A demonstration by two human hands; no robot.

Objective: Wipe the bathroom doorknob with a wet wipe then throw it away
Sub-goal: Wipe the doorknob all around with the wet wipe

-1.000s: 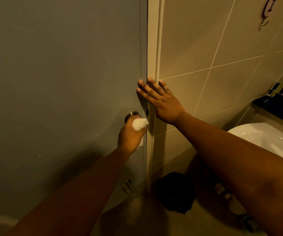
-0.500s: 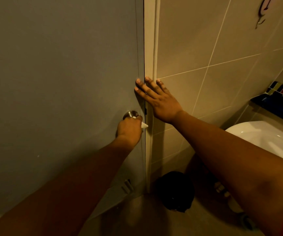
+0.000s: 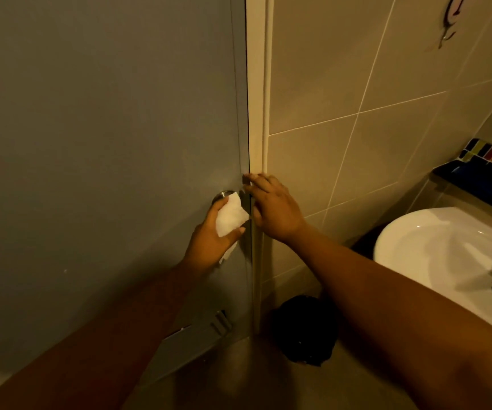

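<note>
A round metal doorknob (image 3: 223, 195) sticks out of the grey door (image 3: 105, 143) near its right edge. My left hand (image 3: 212, 241) holds a white wet wipe (image 3: 230, 216) just below and right of the knob, with the wipe's top corner touching it. Most of the knob is hidden behind the wipe and fingers. My right hand (image 3: 274, 210) rests on the cream door frame (image 3: 256, 84) with its fingertips on the door's edge, level with the knob, holding nothing.
A black bin (image 3: 305, 329) lined with a dark bag stands on the floor at the foot of the frame. A white sink (image 3: 434, 250) with a tap is at the right. Beige tiled wall (image 3: 371, 69) lies between them.
My left hand has turned, so the wipe now shows fully over the knob's right side. My right hand has slid down the frame to knob height and curled its fingers at the door's edge.
</note>
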